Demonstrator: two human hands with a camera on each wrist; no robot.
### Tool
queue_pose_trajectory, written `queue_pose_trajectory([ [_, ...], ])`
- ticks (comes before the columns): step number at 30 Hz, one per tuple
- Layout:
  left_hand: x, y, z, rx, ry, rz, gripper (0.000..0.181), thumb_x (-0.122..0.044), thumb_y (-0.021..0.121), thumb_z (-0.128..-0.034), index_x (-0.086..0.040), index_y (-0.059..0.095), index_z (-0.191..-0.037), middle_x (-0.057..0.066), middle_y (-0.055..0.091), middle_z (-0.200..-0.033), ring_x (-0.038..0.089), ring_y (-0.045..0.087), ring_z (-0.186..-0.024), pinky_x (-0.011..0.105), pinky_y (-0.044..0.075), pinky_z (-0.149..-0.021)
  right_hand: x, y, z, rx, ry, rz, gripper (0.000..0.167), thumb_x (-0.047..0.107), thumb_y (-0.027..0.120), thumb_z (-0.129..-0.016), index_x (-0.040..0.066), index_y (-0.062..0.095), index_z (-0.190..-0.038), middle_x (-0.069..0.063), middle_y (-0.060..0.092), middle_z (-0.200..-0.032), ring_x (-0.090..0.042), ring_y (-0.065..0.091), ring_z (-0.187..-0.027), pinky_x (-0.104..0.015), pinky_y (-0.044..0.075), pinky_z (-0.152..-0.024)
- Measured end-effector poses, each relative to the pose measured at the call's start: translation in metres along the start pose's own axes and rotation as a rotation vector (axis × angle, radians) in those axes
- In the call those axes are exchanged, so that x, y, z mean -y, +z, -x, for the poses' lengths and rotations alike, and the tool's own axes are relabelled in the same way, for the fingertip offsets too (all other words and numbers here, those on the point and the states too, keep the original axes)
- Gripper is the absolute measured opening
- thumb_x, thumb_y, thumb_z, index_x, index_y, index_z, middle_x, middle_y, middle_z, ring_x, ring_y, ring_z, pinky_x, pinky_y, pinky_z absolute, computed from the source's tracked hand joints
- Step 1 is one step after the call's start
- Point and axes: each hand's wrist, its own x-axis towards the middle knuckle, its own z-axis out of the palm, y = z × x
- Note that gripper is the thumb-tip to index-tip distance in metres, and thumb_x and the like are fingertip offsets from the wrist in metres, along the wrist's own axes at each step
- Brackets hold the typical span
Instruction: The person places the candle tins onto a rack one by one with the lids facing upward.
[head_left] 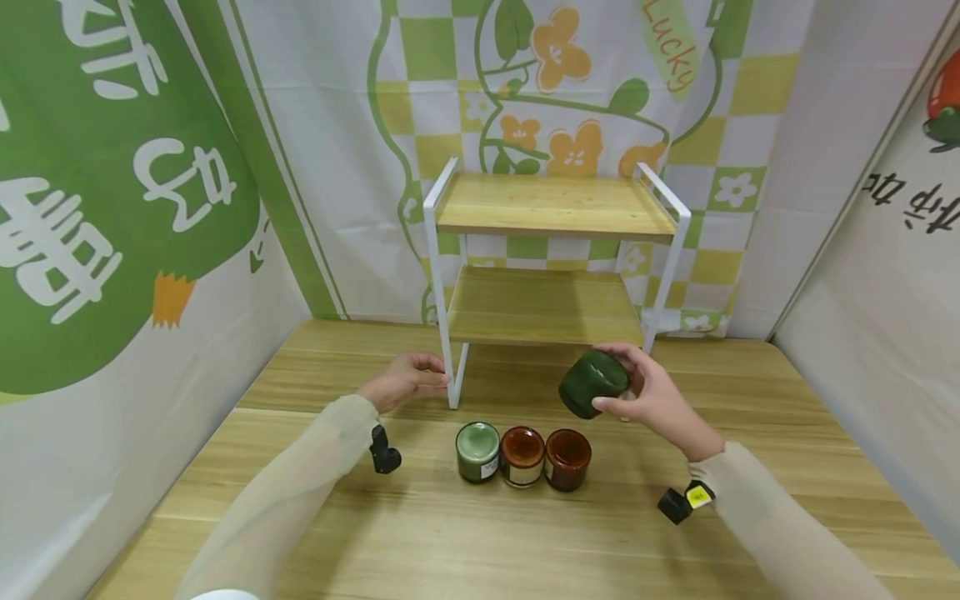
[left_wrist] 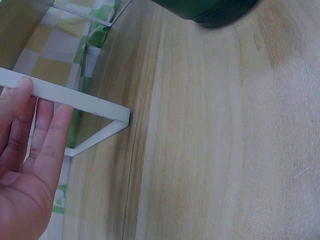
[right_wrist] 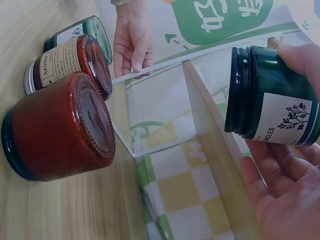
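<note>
My right hand point(head_left: 656, 400) holds a dark green candle jar point(head_left: 592, 383) in the air, tilted, just in front of the shelf's lower right side. The right wrist view shows its black lid and a white label with a plant print point(right_wrist: 285, 120). At the left, my left hand point(head_left: 408, 379) pinches the white front leg point(left_wrist: 85, 100) of the two-tier shelf between thumb and fingers. Three more candle jars stand in a row, bases up, before the shelf: a light green jar point(head_left: 477, 451), a reddish-brown jar point(head_left: 522, 455) in the middle and another reddish-brown jar point(head_left: 567, 458).
The shelf has a wooden top board point(head_left: 551, 204) and a wooden lower board point(head_left: 543, 304) on a white frame. It stands on a wood-grain table point(head_left: 487, 542). Printed cloth point(head_left: 322, 150) hangs behind and along both sides.
</note>
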Motion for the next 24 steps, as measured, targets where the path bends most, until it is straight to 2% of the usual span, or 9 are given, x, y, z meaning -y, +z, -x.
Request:
queue_pose_trajectory([
  [4,-0.002,0.001,0.000,-0.008,-0.008,-0.002,0.010,0.004,0.057,-0.0945,-0.001,0.054,-0.103,0.006,0.058,-0.097,0.032,0.063,-0.106,0.052,0.044,-0.108,0.001,0.000,-0.003,-0.001,-0.012,-0.002,0.067,-0.003,0.074,-0.081,-0.002,0.041,-0.139,0.007,0.058,-0.121,-0.008,0.061,-0.100,-0.024,0.060,-0.065],
  [8,-0.003,0.001,0.001,-0.002,-0.009,0.006,0.010,0.004,0.057,-0.0943,0.000,0.053,-0.103,0.007,0.057,-0.097,0.030,0.063,-0.104,0.052,0.043,-0.109,0.003,0.001,-0.005,-0.001,-0.010,-0.045,0.067,-0.005,0.072,-0.082,-0.004,0.039,-0.139,0.006,0.057,-0.122,-0.008,0.061,-0.103,-0.023,0.061,-0.077],
  [16,-0.005,0.003,0.003,-0.005,-0.013,0.023,0.009,0.005,0.055,-0.0945,-0.001,0.054,-0.101,0.007,0.057,-0.097,0.022,0.065,-0.096,0.054,0.041,-0.110,0.009,0.004,-0.010,-0.017,-0.011,-0.070,0.065,-0.005,0.070,-0.083,-0.004,0.038,-0.139,0.004,0.057,-0.119,-0.008,0.062,-0.100,-0.024,0.061,-0.075],
  [24,-0.004,0.001,0.002,0.002,-0.008,0.007,0.008,0.003,0.055,-0.0958,-0.002,0.054,-0.101,0.006,0.058,-0.097,0.028,0.064,-0.103,0.043,0.051,-0.103,0.013,0.007,-0.016,-0.021,-0.030,-0.124,0.068,-0.006,0.069,-0.084,-0.006,0.033,-0.143,0.004,0.057,-0.121,-0.008,0.061,-0.105,-0.024,0.061,-0.079],
])
